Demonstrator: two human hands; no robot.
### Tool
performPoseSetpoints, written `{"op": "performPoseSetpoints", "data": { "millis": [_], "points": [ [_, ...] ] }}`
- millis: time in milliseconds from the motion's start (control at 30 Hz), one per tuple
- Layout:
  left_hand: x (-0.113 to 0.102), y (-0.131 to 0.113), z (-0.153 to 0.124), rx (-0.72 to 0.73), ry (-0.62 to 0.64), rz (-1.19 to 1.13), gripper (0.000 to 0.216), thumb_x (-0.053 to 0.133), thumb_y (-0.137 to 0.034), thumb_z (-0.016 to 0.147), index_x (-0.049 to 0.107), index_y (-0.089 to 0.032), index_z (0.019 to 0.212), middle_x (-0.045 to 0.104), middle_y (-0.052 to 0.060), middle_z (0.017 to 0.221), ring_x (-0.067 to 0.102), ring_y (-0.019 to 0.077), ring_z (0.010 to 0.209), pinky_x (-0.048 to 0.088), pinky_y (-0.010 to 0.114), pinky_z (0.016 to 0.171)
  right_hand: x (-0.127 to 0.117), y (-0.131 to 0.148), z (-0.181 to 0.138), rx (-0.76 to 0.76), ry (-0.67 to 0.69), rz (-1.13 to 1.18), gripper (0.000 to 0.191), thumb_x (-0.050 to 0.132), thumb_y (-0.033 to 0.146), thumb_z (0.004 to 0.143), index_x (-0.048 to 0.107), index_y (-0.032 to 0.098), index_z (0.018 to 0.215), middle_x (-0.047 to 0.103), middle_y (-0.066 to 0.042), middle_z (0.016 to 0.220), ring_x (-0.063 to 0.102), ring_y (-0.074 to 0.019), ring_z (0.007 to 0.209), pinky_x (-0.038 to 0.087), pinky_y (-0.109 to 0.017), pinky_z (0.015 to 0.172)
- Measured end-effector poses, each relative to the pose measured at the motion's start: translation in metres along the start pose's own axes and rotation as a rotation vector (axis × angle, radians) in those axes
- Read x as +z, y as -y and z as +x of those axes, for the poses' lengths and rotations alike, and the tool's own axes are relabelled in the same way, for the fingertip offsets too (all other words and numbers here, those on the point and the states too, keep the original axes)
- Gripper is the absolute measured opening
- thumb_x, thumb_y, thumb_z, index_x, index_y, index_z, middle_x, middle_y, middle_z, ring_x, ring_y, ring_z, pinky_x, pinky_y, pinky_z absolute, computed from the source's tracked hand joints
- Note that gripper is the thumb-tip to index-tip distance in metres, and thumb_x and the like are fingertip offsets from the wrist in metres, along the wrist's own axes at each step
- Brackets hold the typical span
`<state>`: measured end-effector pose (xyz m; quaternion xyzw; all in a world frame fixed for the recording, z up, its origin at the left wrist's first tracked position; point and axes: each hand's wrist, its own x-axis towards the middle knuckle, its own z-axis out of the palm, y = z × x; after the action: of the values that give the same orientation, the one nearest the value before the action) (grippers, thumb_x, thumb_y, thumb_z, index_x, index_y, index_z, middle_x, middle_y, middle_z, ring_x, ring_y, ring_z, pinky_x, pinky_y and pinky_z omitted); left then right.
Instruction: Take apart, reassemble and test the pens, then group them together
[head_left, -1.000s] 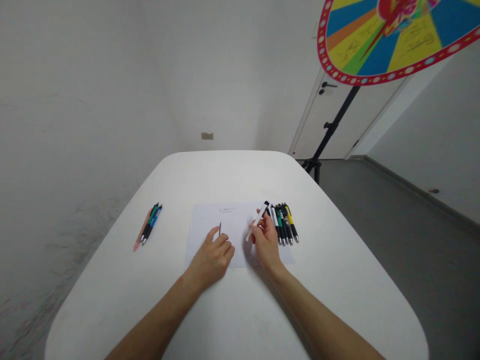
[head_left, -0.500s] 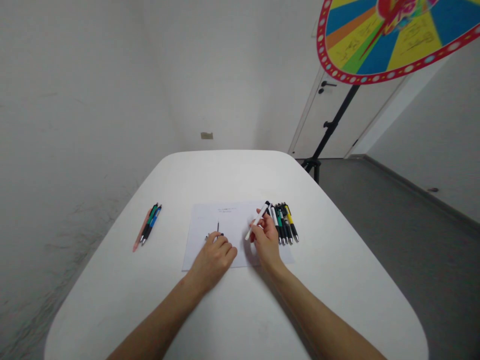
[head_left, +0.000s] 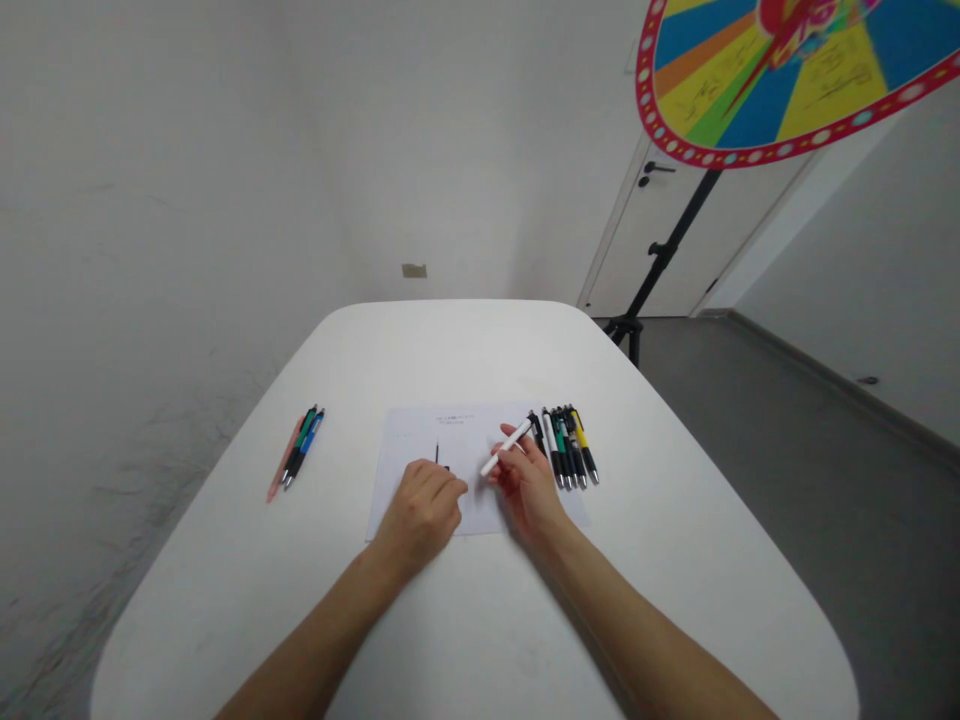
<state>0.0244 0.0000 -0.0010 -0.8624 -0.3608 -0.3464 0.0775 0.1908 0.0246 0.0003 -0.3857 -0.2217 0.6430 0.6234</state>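
My right hand (head_left: 527, 483) is closed on a white pen (head_left: 505, 448), held slanted above a white sheet of paper (head_left: 465, 440). My left hand (head_left: 421, 510) rests curled on the sheet, fingers pinched round a small dark thing (head_left: 438, 455) that sticks up from them; I cannot make out what it is. Just right of my right hand lies a row of several pens (head_left: 568, 446), side by side. The paper lies in the middle of the white table (head_left: 480, 620).
Three pens, pink, green and blue (head_left: 297, 452), lie together near the table's left side. A colourful prize wheel (head_left: 787, 70) on a black stand (head_left: 660, 260) rises behind the table's right far corner, before a white door.
My right hand has moved left towards my left hand and tipped the white pen flatter. My left hand has curled tighter round the small dark thing.
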Motion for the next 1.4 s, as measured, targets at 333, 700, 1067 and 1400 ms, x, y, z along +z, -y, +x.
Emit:
{"op": "performPoseSetpoints", "data": {
  "millis": [333, 700, 1067, 1400],
  "points": [
    [-0.007, 0.000, 0.001, -0.071, -0.185, -0.051, 0.018, 0.050, -0.008, 0.093, 0.063, -0.018, 0.099, 0.065, 0.005, 0.086, 0.061, 0.0166, 0.082, 0.053, 0.031, 0.075, 0.002, -0.004, -0.004, 0.154, 0.024, 0.127, 0.037, 0.078, 0.012, 0.063, 0.055, 0.020, 0.092, 0.067, 0.004, 0.073, 0.060, -0.0077, 0.055, 0.053, -0.018, 0.052],
    [-0.007, 0.001, 0.001, -0.093, -0.220, -0.102, 0.012, 0.052, -0.013, 0.094, 0.060, -0.019, 0.087, 0.068, 0.002, 0.079, 0.062, 0.0151, 0.076, 0.052, 0.028, 0.073, 0.003, -0.006, -0.006, 0.135, 0.133, 0.110, 0.037, 0.082, 0.014, 0.062, 0.055, 0.019, 0.086, 0.069, 0.001, 0.073, 0.062, -0.0098, 0.058, 0.053, -0.020, 0.054],
    [-0.007, 0.007, -0.002, -0.138, -0.278, -0.084, 0.018, 0.059, -0.034, 0.093, 0.057, -0.019, 0.083, 0.065, 0.001, 0.073, 0.060, 0.0153, 0.070, 0.047, 0.027, 0.067, 0.001, -0.010, -0.008, 0.222, 0.233, 0.118, 0.034, 0.085, 0.016, 0.062, 0.057, 0.019, 0.080, 0.070, 0.002, 0.072, 0.063, -0.0095, 0.060, 0.053, -0.019, 0.058],
    [-0.002, 0.009, -0.006, -0.276, 0.022, 0.209, 0.019, 0.075, -0.030, 0.079, 0.066, -0.018, 0.092, 0.068, 0.009, 0.099, 0.058, 0.0283, 0.099, 0.045, 0.043, 0.085, -0.010, -0.007, 0.005, 0.374, 0.125, 0.442, 0.018, 0.078, 0.003, 0.069, 0.066, 0.015, 0.077, 0.071, 0.000, 0.068, 0.065, -0.0073, 0.057, 0.055, -0.015, 0.057]
  ]
}}
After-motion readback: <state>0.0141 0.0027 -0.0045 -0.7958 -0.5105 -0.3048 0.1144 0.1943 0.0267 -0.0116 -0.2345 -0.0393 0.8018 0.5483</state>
